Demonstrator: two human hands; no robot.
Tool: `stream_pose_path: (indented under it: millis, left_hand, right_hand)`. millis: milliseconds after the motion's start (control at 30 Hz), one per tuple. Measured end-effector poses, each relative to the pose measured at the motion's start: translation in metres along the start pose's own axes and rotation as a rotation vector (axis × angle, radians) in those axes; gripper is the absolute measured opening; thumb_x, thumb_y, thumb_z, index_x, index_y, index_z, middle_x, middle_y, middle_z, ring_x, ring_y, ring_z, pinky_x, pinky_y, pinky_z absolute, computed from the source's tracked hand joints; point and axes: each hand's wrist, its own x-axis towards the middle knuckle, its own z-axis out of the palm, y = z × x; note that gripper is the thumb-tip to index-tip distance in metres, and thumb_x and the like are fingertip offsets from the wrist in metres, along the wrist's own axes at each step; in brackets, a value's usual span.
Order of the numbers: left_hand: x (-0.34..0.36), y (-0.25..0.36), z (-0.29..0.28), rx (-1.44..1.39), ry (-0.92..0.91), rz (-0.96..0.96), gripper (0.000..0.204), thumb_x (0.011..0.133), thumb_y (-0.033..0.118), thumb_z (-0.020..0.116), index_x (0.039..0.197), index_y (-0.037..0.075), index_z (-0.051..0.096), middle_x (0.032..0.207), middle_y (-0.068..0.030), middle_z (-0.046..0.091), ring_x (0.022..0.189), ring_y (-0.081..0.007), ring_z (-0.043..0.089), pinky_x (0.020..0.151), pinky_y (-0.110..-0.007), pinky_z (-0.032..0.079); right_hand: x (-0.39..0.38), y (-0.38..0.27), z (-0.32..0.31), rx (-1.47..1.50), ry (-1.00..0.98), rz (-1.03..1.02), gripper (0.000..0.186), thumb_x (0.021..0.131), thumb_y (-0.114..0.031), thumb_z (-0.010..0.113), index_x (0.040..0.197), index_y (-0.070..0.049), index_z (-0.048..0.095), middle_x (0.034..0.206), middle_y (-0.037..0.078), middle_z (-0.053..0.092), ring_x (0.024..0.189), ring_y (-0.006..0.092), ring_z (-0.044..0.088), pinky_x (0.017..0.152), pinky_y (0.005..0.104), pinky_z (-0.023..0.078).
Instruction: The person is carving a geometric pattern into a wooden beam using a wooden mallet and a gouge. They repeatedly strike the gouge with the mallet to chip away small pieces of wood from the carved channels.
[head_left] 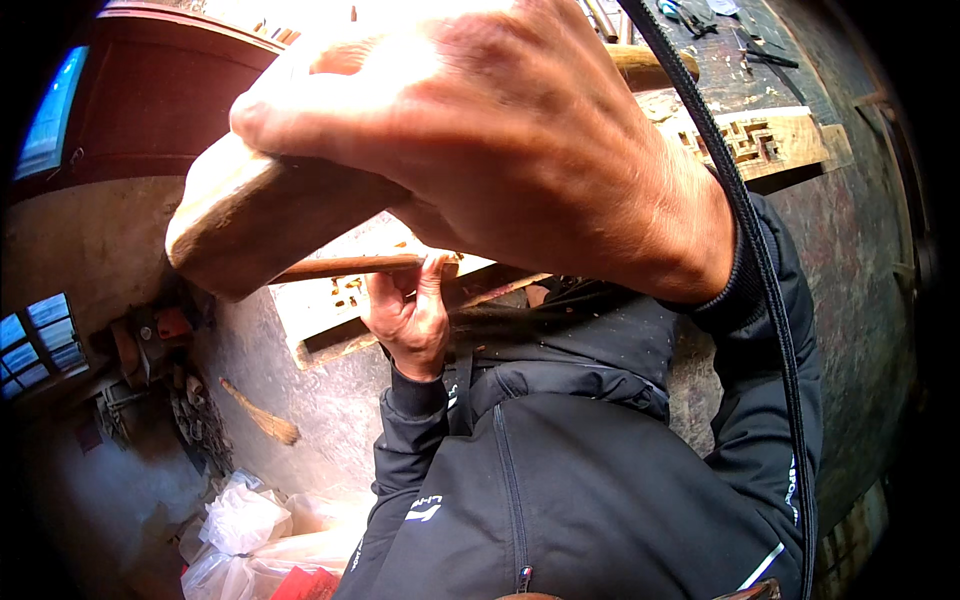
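My right hand (480,130), large and close to the camera, is closed around a wooden block (225,230), likely a mallet, which hides part of the work below. Lower and further back, my left hand (410,325) grips a slender wooden handle (340,266) held almost level; the tool's far end is hidden behind the block. Under it lies a pale carved wooden board (310,325) with cut openings. A second carved panel (765,140) rests at the upper right, and a thicker round wooden piece (655,68) shows behind my right hand.
Scattered tools (750,45) lie on the dark bench at the upper right. A broom (270,420) lies on the floor at left, near piled machinery and scraps (150,340). Plastic bags (250,530) are at bottom left. A red cabinet (150,85) and window (40,340) line the left.
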Motion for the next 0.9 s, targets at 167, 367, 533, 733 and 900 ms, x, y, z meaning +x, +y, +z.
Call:
stream_pose_path:
  millis: [167,367,533,733,900]
  left_hand:
    - [0.003,0.006,-0.001,0.074,-0.052,0.107,0.040,0.104,-0.001,0.075,0.141,-0.003,0.060,0.115,-0.0124,0.079,0.104,-0.0161,0.076,0.095,-0.031,0.059]
    - [0.008,0.013,0.002,0.147,-0.076,0.133,0.047,0.103,-0.008,0.073,0.148,-0.002,0.059,0.115,-0.0116,0.081,0.102,-0.0160,0.076,0.096,-0.031,0.058]
    - [0.012,0.025,0.005,0.208,0.006,0.154,0.027,0.097,0.002,0.085,0.119,-0.001,0.069,0.094,-0.0102,0.080,0.077,-0.0170,0.077,0.075,-0.031,0.060]
    - [0.021,0.033,0.015,0.241,-0.047,0.220,0.027,0.096,0.004,0.087,0.117,0.001,0.071,0.093,-0.0121,0.079,0.078,-0.0225,0.078,0.074,-0.034,0.061]
    - [0.017,0.021,-0.002,0.342,-0.152,0.379,0.023,0.099,0.003,0.084,0.119,0.003,0.073,0.098,-0.0100,0.081,0.081,-0.0232,0.079,0.078,-0.036,0.061]
  right_hand:
    - [0.003,0.003,0.007,0.006,0.033,-0.009,0.054,0.085,-0.010,0.089,0.135,-0.011,0.069,0.113,0.010,0.077,0.111,0.0274,0.077,0.101,0.0401,0.061]
    - [0.007,0.006,0.003,-0.003,0.045,-0.020,0.057,0.085,-0.009,0.090,0.138,-0.010,0.068,0.116,0.012,0.077,0.113,0.0280,0.077,0.101,0.0400,0.062]
    - [0.010,0.006,0.012,0.046,0.045,-0.016,0.060,0.086,-0.008,0.090,0.141,-0.009,0.067,0.118,0.014,0.078,0.114,0.0284,0.078,0.101,0.0400,0.062]
    - [0.015,0.013,-0.005,0.024,-0.024,-0.001,0.063,0.086,-0.007,0.091,0.144,-0.008,0.066,0.121,0.016,0.079,0.116,0.0290,0.078,0.101,0.0400,0.063]
    - [0.014,0.012,-0.015,0.108,-0.127,0.083,0.066,0.086,-0.007,0.092,0.146,-0.007,0.065,0.124,0.017,0.079,0.117,0.0295,0.079,0.102,0.0399,0.064]
